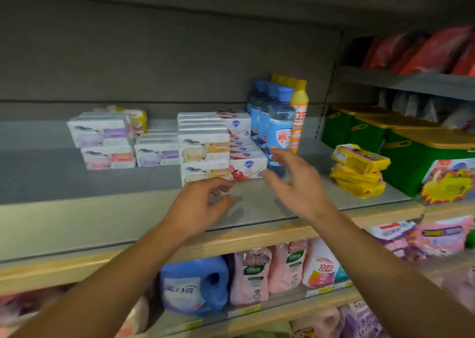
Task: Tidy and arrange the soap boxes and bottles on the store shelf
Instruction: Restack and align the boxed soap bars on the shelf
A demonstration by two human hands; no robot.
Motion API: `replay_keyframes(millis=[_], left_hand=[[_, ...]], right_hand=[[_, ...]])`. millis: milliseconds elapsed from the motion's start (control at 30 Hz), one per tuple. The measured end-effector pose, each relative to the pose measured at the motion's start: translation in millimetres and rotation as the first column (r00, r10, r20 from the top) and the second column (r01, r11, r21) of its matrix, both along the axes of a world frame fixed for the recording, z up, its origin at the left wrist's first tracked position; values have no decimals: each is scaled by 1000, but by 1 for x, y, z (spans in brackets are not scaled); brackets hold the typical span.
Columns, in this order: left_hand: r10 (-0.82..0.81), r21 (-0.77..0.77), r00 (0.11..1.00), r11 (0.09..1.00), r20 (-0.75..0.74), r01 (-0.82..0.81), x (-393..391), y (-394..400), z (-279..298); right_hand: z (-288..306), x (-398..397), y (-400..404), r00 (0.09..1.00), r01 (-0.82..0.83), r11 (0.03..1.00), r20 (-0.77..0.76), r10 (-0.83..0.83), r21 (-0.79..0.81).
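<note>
- Hands reach over the grey shelf (102,224), both bare and holding nothing.
- Left hand (198,206) hovers just above the shelf board, fingers loosely curled, in front of the lower soap boxes with the sheep picture (204,150); I cannot tell whether the fingertips touch the bottom box.
- Right hand (295,183) is spread, fingers relaxed, just in front of the nearest blue bottle (280,132); its fingertips overlap the base of the bottle in the picture, but contact is not clear because of blur.
- Sheep boxes sit in a stack near the middle of the shelf, with a row of white and red soap boxes (246,168) touching them on the right.
- Blue bottles stand upright in a line running back from the front one, just right of the white and red boxes.
- Orange bottle with a yellow cap (298,124) stands upright beside the blue bottles, on their right.
- Further left, purple and pink labelled soap boxes (102,137) lie in a low stack, well apart from the hands.
- Yellow soap packs (359,170) are piled at the right end of the shelf, next to green boxes with yellow lids (401,157).
- Below the shelf stand a blue jug (195,283) and pink refill pouches (267,271).
</note>
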State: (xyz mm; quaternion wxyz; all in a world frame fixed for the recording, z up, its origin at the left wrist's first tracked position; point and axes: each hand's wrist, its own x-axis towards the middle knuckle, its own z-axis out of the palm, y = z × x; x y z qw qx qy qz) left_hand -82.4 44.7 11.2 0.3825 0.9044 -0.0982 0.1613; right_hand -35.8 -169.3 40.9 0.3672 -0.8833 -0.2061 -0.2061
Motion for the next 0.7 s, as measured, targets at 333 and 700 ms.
replay_keyframes(millis=[333,700], left_hand=[[466,188,885,869,-5,-457,-49,207,0],[553,374,832,781,-40,-501,-45,282,-20]], right_hand=[[-10,-15,184,921,-355,929,-131,367,104],[17,59,320,942,-335,942,-9,335,-22]])
